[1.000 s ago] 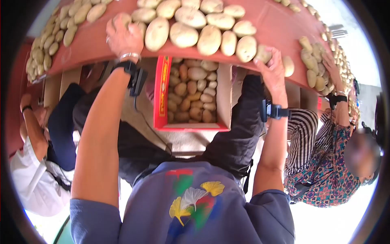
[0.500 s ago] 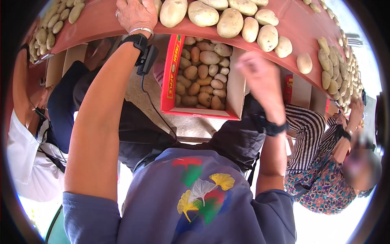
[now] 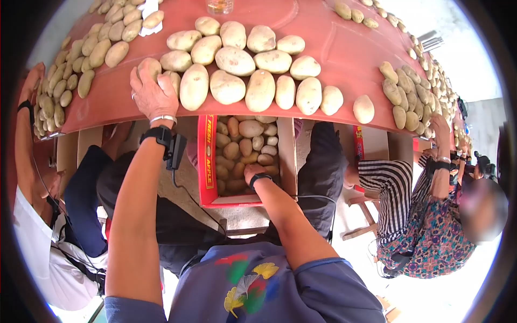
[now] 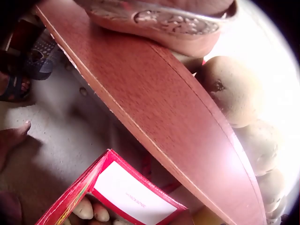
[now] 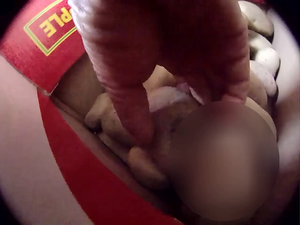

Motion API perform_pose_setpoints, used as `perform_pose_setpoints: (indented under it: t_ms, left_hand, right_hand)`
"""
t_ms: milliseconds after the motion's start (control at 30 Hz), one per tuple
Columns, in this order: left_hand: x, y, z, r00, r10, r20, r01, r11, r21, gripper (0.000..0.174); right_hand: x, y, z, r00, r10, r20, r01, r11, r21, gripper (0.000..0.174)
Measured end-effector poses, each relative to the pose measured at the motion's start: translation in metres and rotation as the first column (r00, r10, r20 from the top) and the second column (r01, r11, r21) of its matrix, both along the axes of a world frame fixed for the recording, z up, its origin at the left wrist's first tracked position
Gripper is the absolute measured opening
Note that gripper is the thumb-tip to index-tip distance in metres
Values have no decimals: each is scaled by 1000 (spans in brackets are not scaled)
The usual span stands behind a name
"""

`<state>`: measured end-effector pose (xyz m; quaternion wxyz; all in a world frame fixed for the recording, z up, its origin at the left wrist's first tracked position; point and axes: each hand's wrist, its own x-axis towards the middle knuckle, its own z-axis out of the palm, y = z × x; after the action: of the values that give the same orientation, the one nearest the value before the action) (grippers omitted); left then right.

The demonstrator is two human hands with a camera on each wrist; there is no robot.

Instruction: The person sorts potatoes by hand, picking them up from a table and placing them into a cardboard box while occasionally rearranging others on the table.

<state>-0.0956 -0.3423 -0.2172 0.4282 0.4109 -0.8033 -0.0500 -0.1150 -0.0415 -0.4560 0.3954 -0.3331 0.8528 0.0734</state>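
My left hand (image 3: 154, 97) rested on the near edge of the red table (image 3: 107, 102), its fingers curled round an oval potato (image 3: 152, 67) at the left end of a cluster, with the thumb on the right side. The cluster of potatoes (image 3: 235, 61) spread rightward from there, several rows deep, many of them touching. A lone potato (image 3: 364, 109) lay apart on the right, near the table edge.

My right hand (image 3: 253, 173) was down inside the open red-sided box (image 3: 207, 161), just on the near side of the table, reaching among the loose potatoes (image 3: 250, 128) that lay in it. Thumb and fingers pointed downward with a gap between them; part of the close view was blurred, and I could not tell whether they pinched one.

A pile of potatoes (image 3: 412, 97) sat farther right, another (image 3: 97, 51) to the left, and a glass (image 3: 219, 5) stood on the far side.
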Motion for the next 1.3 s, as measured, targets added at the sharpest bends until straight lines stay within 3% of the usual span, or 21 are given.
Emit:
perform_pose_setpoints:
  t_ms: [133, 267, 433, 533, 667, 767, 833, 867, 900, 933, 967, 1000, 1033, 1100, 1133, 1167, 1200, 1233, 1300]
  left_hand:
    - [0, 2, 3, 1000, 0, 14, 0, 999, 38, 48]
    - [0, 2, 2, 1000, 1, 14, -1, 1000, 24, 48]
    - [1, 5, 8, 1000, 8, 12, -9, 999, 51, 48]
    - [2, 1, 4, 1000, -12, 17, 12, 1000, -11, 50]
    - [1, 7, 8, 999, 22, 49, -25, 998, 56, 50]
    - [1, 4, 5, 999, 0, 32, 0, 1000, 9, 51]
    - [4, 2, 3, 999, 11, 39, -11, 1000, 1, 51]
    - [1, 3, 2, 999, 12, 35, -12, 1000, 1, 51]
    - [-2, 5, 2, 1000, 5, 28, -5, 1000, 10, 51]
    - [-2, 5, 3, 1000, 3, 26, -4, 1000, 15, 51]
    - [1, 4, 4, 1000, 6, 26, -7, 1000, 17, 51]
    - [3, 2, 5, 1000, 15, 27, -16, 1000, 27, 50]
    - [2, 3, 6, 999, 19, 28, -20, 999, 40, 50]
    - [-2, 8, 5, 1000, 16, 26, -17, 998, 55, 49]
    - [-2, 8, 6, 1000, 18, 25, -19, 999, 50, 49]
    - [0, 6, 6, 999, 25, 26, -26, 999, 43, 49]
    - [2, 4, 6, 999, 27, 26, -28, 999, 36, 49]
    - [2, 2, 5, 999, 25, 26, -26, 999, 31, 49]
    - [-2, 6, 3, 999, 22, 26, -24, 998, 50, 49]
  right_hand:
    - [-22, -14, 66, 970, 206, 128, -217, 974, 73, 35]
    - [-29, -20, 46, 977, 142, 159, -144, 990, 5, 38]
    - [-12, -12, 27, 995, 65, 75, -46, 974, -222, 35]
    - [-5, -19, 31, 992, 96, 86, -82, 985, -150, 34]
    - [0, -19, 64, 987, 139, 82, -130, 986, -109, 37]
    - [-14, -33, 83, 936, 128, 327, -90, 987, -130, 42]
    - [-27, -32, 93, 876, 177, 449, 104, 839, -534, 58]
    - [-35, -36, 142, 682, 91, 726, 353, 828, -435, 54]
    - [-43, -39, 212, 639, 68, 767, 408, 814, -413, 48]
    - [-49, -34, 236, 695, 164, 700, 413, 706, -576, 48]
    - [-58, -30, 303, 745, 118, 657, 395, 715, -577, 49]
    - [-70, -23, 312, 781, 225, 582, 393, 548, -739, 49]
    - [-79, -16, 336, 770, 163, 617, 489, 471, -735, 46]
    - [-111, 1, 366, 886, -16, 463, 451, 261, -854, 42]
    - [-128, 6, 378, 962, -221, 160, 214, 249, -945, 44]
    - [-143, 9, 391, 906, -410, -109, 7, 272, -962, 45]
    - [-169, 10, 385, 798, -539, -270, -133, 279, -951, 43]
    - [-185, 12, 389, 705, -608, -365, -170, 355, -919, 42]
    - [-222, 19, 368, 656, -592, -468, -239, 425, -873, 33]
